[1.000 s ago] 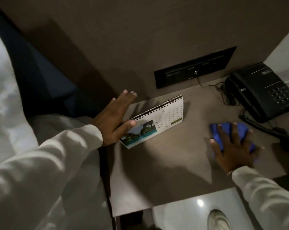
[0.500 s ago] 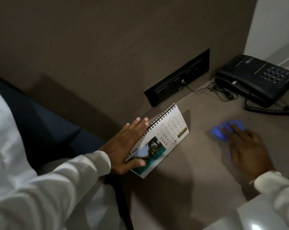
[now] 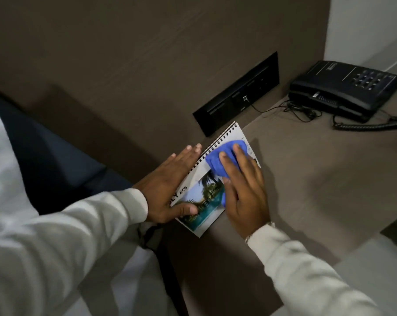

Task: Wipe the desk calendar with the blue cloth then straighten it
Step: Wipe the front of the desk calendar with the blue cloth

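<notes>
A white spiral-bound desk calendar (image 3: 201, 202) with a palm-and-pool photo stands at the left end of the brown desk (image 3: 318, 190), turned at an angle to the wall. My left hand (image 3: 170, 185) holds its left side, fingers flat behind the spiral edge and thumb on the photo. My right hand (image 3: 244, 190) presses the blue cloth (image 3: 220, 159) flat against the calendar's face, covering most of the date grid.
A black telephone (image 3: 345, 87) with a coiled cord sits at the back right of the desk. A black socket panel (image 3: 236, 94) is set in the brown wall just behind the calendar, with a thin cable plugged in. Dark upholstery lies left of the desk.
My right hand has carried the blue cloth from the desk surface leftwards onto the calendar's face. My left hand kept hold of the calendar, which is turned more steeply.
</notes>
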`<action>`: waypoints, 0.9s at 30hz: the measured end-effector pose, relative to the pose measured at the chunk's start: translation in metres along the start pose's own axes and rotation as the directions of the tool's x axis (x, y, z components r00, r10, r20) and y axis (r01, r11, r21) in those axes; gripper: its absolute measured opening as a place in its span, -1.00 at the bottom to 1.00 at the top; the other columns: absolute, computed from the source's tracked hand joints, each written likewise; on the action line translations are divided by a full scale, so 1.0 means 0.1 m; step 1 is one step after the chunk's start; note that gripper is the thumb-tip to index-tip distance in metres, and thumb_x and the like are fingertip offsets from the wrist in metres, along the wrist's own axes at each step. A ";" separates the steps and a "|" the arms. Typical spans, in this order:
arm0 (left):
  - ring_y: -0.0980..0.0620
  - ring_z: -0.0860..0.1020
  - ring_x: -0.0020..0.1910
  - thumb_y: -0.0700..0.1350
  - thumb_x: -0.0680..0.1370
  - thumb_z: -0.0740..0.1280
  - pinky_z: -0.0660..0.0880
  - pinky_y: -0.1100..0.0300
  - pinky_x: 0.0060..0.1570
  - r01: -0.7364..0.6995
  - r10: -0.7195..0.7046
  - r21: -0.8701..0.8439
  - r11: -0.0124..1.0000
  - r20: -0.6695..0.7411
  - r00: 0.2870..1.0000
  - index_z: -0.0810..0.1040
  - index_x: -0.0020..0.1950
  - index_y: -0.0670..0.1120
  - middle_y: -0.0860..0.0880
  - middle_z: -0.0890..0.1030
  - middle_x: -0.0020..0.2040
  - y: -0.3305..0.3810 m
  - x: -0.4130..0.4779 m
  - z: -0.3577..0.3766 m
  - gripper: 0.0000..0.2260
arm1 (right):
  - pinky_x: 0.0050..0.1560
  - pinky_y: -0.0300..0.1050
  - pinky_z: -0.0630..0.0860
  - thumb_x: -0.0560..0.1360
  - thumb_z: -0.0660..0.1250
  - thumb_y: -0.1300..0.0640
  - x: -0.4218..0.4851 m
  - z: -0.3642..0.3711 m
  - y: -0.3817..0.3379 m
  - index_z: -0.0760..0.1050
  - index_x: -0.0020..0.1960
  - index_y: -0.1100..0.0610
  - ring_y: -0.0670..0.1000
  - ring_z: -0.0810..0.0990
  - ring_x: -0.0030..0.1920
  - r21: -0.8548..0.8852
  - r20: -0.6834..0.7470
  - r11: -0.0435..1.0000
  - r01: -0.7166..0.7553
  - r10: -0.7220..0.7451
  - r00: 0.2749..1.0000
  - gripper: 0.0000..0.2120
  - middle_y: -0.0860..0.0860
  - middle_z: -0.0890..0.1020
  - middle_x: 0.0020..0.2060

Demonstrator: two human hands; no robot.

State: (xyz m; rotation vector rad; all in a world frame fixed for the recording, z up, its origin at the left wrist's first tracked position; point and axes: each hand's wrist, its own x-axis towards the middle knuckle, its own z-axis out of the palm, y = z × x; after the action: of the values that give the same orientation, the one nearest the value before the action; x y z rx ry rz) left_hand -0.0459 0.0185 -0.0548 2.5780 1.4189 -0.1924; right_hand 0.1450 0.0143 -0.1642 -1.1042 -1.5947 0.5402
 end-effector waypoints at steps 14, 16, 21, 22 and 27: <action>0.04 -0.11 0.62 0.43 0.41 0.15 0.07 -0.07 0.57 -0.009 0.010 -0.009 1.000 0.017 1.000 -0.26 0.58 -0.12 -0.03 -0.17 0.63 0.00 0.00 -0.03 0.01 | 0.40 0.12 0.22 0.43 0.39 0.23 -0.39 0.43 0.08 0.28 0.43 -0.09 0.27 0.18 0.49 -0.056 0.105 0.994 0.095 -0.089 0.991 -0.36 0.07 0.13 0.53; 0.04 -0.05 0.62 0.43 0.41 0.17 0.15 -0.06 0.55 -0.017 0.018 -0.047 0.999 0.016 1.000 -0.23 0.58 -0.13 -0.03 -0.14 0.64 0.00 0.00 -0.03 0.02 | 0.41 0.20 0.28 0.45 0.34 0.19 -0.25 0.35 0.15 0.32 0.42 -0.06 0.31 0.20 0.48 -0.053 0.095 0.988 0.146 -0.140 0.986 -0.44 0.13 0.21 0.52; 0.16 0.10 0.58 0.40 0.38 0.27 0.34 0.01 0.46 0.017 -0.013 -0.156 0.988 0.030 0.999 -0.29 0.57 0.05 0.16 -0.16 0.62 -0.01 0.01 -0.05 0.02 | 0.41 0.06 0.30 0.55 0.23 0.05 0.23 0.19 0.30 0.29 0.44 -0.09 0.18 0.21 0.50 0.028 -0.061 0.997 -0.070 0.071 0.996 -0.54 0.12 0.18 0.54; 0.16 0.12 0.58 0.40 0.38 0.27 0.36 0.01 0.45 0.019 -0.013 -0.172 0.985 0.035 0.999 -0.30 0.57 0.09 0.18 -0.16 0.62 -0.01 0.02 -0.05 0.01 | 0.40 0.05 0.31 0.55 0.22 0.03 0.20 0.19 0.29 0.29 0.44 -0.09 0.17 0.21 0.50 0.042 -0.059 0.995 -0.091 0.094 0.994 -0.54 0.11 0.17 0.55; 0.16 0.06 0.59 0.44 0.38 0.21 0.29 0.08 0.49 0.002 0.001 -0.128 0.992 0.021 1.000 -0.29 0.57 0.01 0.12 -0.17 0.63 -0.02 0.01 -0.05 0.02 | 0.40 0.10 0.34 0.50 0.33 0.14 -0.39 0.40 0.16 0.32 0.43 -0.05 0.25 0.28 0.46 -0.021 0.052 1.000 0.017 -0.016 0.999 -0.47 0.13 0.21 0.52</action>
State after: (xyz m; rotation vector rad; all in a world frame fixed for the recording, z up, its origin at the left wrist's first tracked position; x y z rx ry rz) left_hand -0.0470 0.0213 -0.0506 2.4654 1.3772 -0.1234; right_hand 0.1144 -0.0037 -0.2098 -1.0998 -1.6561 0.5459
